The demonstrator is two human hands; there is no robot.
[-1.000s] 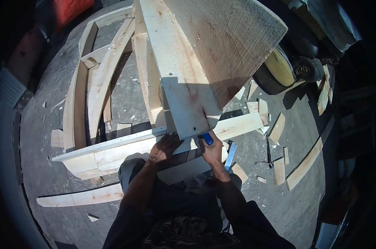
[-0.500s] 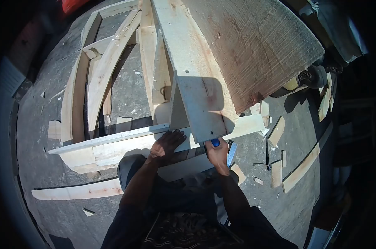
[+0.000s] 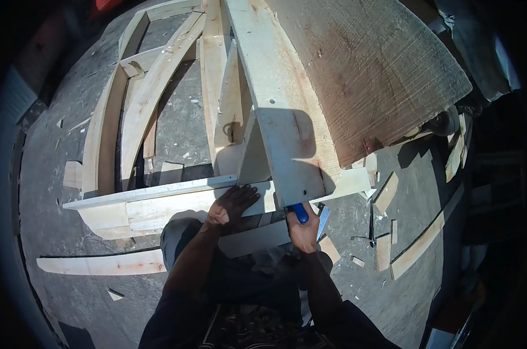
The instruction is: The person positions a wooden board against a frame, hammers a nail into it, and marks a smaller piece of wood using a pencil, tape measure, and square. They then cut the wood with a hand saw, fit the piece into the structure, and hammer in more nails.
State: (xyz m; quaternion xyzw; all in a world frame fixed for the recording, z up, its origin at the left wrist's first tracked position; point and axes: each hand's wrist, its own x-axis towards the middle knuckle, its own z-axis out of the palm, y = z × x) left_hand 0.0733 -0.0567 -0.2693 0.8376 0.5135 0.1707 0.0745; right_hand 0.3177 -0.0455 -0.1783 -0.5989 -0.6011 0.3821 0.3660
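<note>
On my feed, the right hand (image 3: 305, 234) is wrapped around a blue handle (image 3: 300, 213) at the near end of the wide raised plank (image 3: 301, 174), its working end hidden. The left hand (image 3: 231, 203) lies palm down, fingers loosely spread and gripping nothing, on the long cross board (image 3: 164, 203) to the left. I'd worry that, pushed unseen, the tool could slip off line and gouge wood, or that a light press could let the board shift.
</note>
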